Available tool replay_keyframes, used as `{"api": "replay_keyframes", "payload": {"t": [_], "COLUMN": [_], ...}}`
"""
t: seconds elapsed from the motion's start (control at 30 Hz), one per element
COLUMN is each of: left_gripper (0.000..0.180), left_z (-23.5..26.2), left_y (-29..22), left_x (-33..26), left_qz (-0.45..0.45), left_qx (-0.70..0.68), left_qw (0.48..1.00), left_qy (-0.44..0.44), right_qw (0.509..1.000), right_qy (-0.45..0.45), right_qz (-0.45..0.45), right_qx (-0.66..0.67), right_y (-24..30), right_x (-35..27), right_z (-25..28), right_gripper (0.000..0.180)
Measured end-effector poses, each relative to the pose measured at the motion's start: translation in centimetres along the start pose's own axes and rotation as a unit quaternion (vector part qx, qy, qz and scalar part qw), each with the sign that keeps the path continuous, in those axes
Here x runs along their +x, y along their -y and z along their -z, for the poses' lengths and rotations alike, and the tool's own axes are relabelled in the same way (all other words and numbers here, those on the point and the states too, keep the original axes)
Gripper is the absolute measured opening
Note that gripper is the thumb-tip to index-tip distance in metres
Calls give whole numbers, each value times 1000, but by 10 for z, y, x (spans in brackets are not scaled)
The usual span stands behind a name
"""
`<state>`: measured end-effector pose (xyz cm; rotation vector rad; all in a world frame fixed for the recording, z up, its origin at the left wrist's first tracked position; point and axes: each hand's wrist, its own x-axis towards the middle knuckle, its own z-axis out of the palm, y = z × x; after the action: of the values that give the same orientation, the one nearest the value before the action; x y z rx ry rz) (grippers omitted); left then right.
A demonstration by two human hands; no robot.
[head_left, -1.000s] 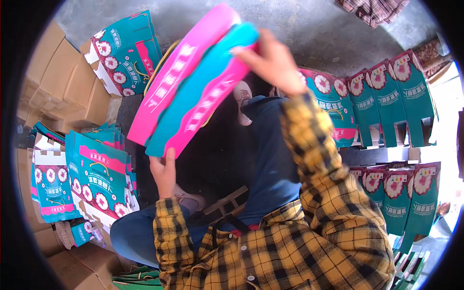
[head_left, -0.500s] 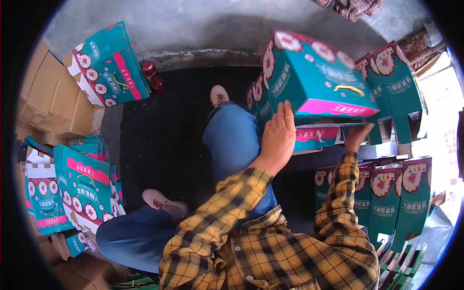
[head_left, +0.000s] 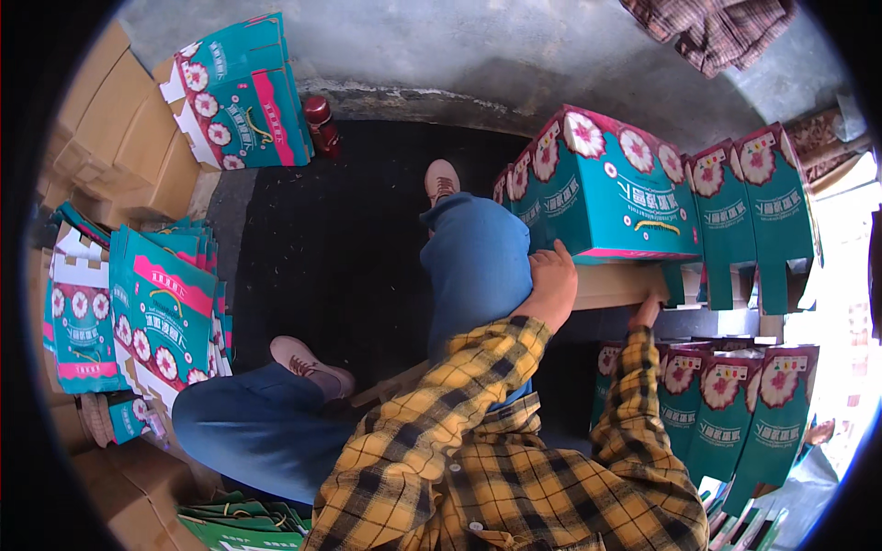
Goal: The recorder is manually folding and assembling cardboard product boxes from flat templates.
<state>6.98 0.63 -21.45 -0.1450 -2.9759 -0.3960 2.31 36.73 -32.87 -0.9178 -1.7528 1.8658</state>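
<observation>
A teal gift box point(head_left: 634, 207) with a maroon upper face, pictures of cut pink-and-white fruit and a yellow cord handle stands in the row of boxes to my front right. At its lower left corner, my left hand point(head_left: 551, 283) grips the edge with fingers bent. Beneath its pink strip shows a brown cardboard flap point(head_left: 617, 286). My right hand point(head_left: 648, 310) holds the right end of that flap, its fingers partly hidden. More teal boxes point(head_left: 770, 207) stand just right of it, bottom flaps hanging.
A second row of boxes point(head_left: 726, 390) stands nearer at right. Flattened teal cartons point(head_left: 165, 312) lean in a stack at left, others point(head_left: 243, 101) by the wall beside a red flask point(head_left: 320, 124). Brown cartons point(head_left: 124, 138) line the left. A checked cloth point(head_left: 712, 32) hangs at the top.
The gift box has come down from a raised, tilted position into the row. Both hands are now at its lower edge, and the brown flap under it shows. My view has shifted slightly.
</observation>
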Motion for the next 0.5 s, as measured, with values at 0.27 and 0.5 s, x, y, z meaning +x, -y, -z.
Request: {"api": "replay_keyframes", "payload": {"t": [0.27, 0.5], "left_gripper": [30, 39], "left_z": [73, 130], "left_y": [64, 126], "left_x": [-92, -171], "left_qz": [-228, -281], "left_qx": [55, -238], "left_qw": [971, 930], "left_qy": [-42, 8], "right_qw": [861, 827], "right_qy": [376, 479], "right_qz": [-210, -235], "right_qx": [-270, -178], "right_y": [-115, -2], "right_x": [-239, -345], "right_z": [5, -46], "right_gripper": [59, 55]}}
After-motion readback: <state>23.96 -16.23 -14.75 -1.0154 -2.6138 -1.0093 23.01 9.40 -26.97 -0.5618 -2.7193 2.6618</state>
